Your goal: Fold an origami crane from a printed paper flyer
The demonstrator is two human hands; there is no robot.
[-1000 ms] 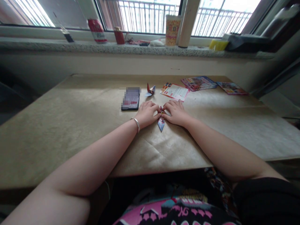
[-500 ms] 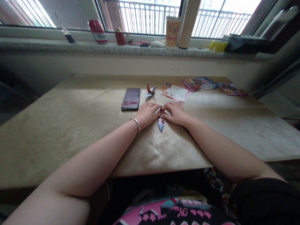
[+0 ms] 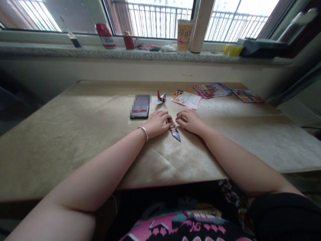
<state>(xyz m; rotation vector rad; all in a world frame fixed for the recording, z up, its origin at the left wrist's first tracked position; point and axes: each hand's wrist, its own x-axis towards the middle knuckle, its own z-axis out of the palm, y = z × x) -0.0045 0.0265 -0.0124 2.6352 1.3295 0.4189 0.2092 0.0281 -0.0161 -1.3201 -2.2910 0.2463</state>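
A narrow folded piece of printed paper (image 3: 175,131), colourful with a pale blue pointed tip, lies slanted on the table in front of me. My left hand (image 3: 158,122) pinches its upper end between thumb and fingers; that end is partly hidden. Just right of the paper, my right hand (image 3: 190,120) is apart from it, its fingers curved with a gap between thumb and fingertips and nothing held. Beyond my left hand stands a small folded paper crane (image 3: 162,98). A phone (image 3: 140,106) lies to the left of the crane.
Printed sheets lie at the back right: a white-faced one (image 3: 187,99), a colourful stack (image 3: 212,90) and another (image 3: 247,95). On the window sill (image 3: 87,53) stand a red can (image 3: 105,35), a red bottle (image 3: 128,41), a patterned cup (image 3: 185,35) and a yellow object (image 3: 232,50).
My right hand has let go of the folded paper and moved slightly right. The paper has turned, its pointed tip swinging to the right, while my left hand keeps its upper end.
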